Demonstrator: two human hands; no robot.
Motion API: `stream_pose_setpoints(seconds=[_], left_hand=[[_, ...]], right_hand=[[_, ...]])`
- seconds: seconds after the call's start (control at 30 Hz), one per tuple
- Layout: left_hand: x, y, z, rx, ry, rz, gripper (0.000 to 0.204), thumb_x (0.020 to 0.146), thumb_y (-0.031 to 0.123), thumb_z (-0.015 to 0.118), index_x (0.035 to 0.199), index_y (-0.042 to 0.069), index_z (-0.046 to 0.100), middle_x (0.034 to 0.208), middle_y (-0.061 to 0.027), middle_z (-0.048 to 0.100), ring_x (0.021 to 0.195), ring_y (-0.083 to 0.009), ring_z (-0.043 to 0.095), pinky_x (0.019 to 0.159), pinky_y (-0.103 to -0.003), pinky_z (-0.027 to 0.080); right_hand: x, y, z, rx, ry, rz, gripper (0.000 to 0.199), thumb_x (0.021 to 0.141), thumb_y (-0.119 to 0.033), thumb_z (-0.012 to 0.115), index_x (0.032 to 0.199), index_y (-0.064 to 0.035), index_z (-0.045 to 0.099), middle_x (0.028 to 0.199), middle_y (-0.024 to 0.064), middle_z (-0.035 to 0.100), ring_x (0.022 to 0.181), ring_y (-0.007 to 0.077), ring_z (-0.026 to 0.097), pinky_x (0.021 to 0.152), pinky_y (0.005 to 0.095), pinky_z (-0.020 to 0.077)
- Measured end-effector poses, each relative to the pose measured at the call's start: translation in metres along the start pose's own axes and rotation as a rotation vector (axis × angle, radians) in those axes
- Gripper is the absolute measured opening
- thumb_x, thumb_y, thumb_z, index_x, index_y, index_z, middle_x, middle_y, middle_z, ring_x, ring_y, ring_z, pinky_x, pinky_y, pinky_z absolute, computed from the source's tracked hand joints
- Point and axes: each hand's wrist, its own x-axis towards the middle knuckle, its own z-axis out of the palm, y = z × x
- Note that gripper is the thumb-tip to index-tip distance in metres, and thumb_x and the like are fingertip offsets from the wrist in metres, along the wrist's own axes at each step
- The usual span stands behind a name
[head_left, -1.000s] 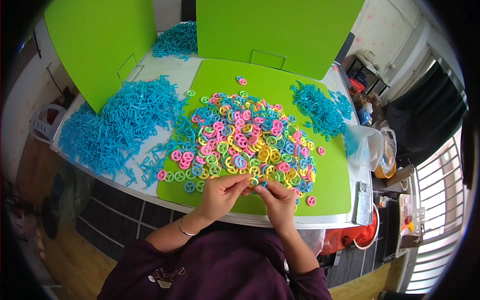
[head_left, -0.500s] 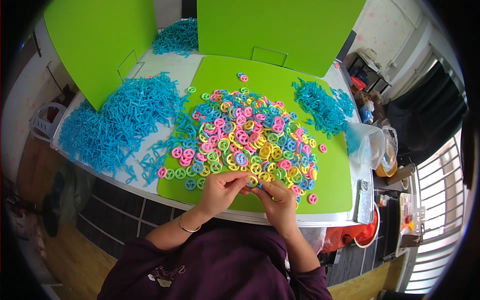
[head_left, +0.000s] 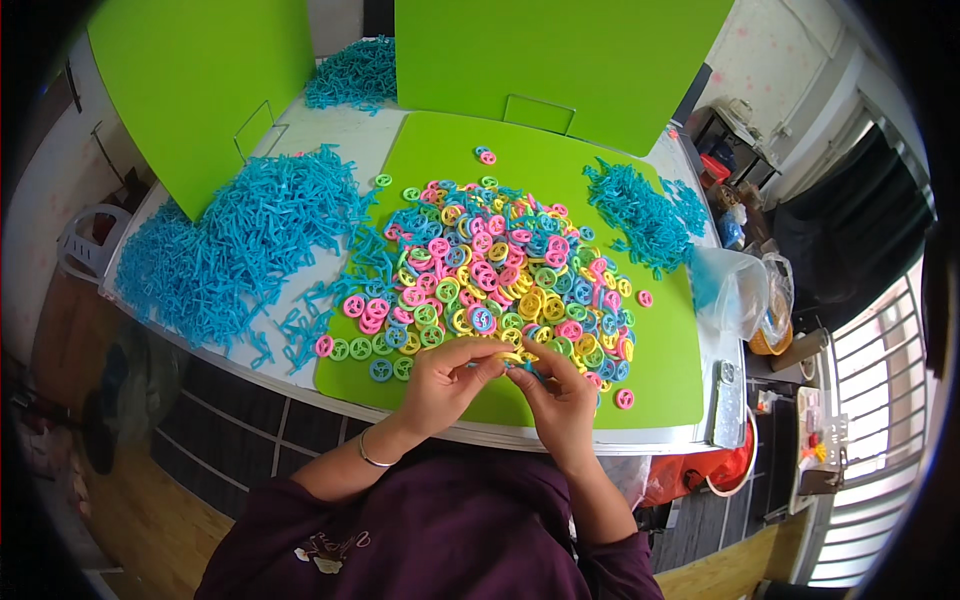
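Observation:
In front of my body, my left hand (head_left: 448,385) pinches a small yellow plastic wheel (head_left: 512,357) between thumb and fingers. My right hand (head_left: 560,402) meets it fingertip to fingertip and grips a small blue plastic piece (head_left: 527,370), mostly hidden by the fingers. Whether the two parts are joined I cannot tell. Just beyond my fingers spreads a heap of little spoked wheels (head_left: 482,275) in pink, yellow, green and blue, some with blue pieces among them.
A large pile of blue plastic pieces (head_left: 250,230) lies left, a smaller blue pile (head_left: 640,215) right, another blue pile (head_left: 352,75) far back. Green boards (head_left: 560,60) stand upright behind the green mat (head_left: 660,380). A phone-like clear case (head_left: 730,402) lies at the right edge.
The yellow wheel has tipped from showing its open ring to nearly edge-on. My right fingers have shifted slightly closer around the blue piece; the heaps look the same.

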Motion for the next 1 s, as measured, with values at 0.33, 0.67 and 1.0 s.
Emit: stream_pose_setpoints(seconds=[0.33,0.67,1.0], left_hand=[[0.006,0.006,-0.019,-0.461,-0.135,-0.676,0.023,0.091,0.012,0.062,0.112,0.003,0.06,0.097,-0.0021,0.065,0.087,-0.0086,0.062,0.073,-0.025,0.054],[0.014,0.015,-0.063,1.062,0.117,0.225,0.029,0.078,0.014,0.073,0.106,0.011,0.069,0.089,-0.0038,0.059,0.084,-0.0178,0.056,0.074,-0.032,0.045],[0.023,0.015,-0.067,1.121,0.079,0.185,0.027,0.071,0.017,0.076,0.097,0.015,0.072,0.093,-0.0041,0.053,0.093,-0.0215,0.051,0.082,-0.034,0.042]], right_hand=[[0.014,0.004,-0.033,-0.67,-0.064,-1.055,0.039,0.071,-0.003,0.075,0.108,-0.0127,0.068,0.11,0.0109,0.063,0.097,0.0246,0.061,0.08,0.0354,0.0529],[-0.006,0.017,-0.032,0.306,-0.113,0.059,0.012,0.092,-0.009,0.056,0.1,-0.0014,0.063,0.092,0.007,0.067,0.083,0.0146,0.062,0.073,0.0266,0.0469],[0.003,0.028,-0.028,0.823,-0.23,0.189,0.026,0.099,-0.022,0.048,0.106,0.0009,0.057,0.108,0.0137,0.064,0.1,0.0219,0.061,0.088,0.0355,0.0482]])
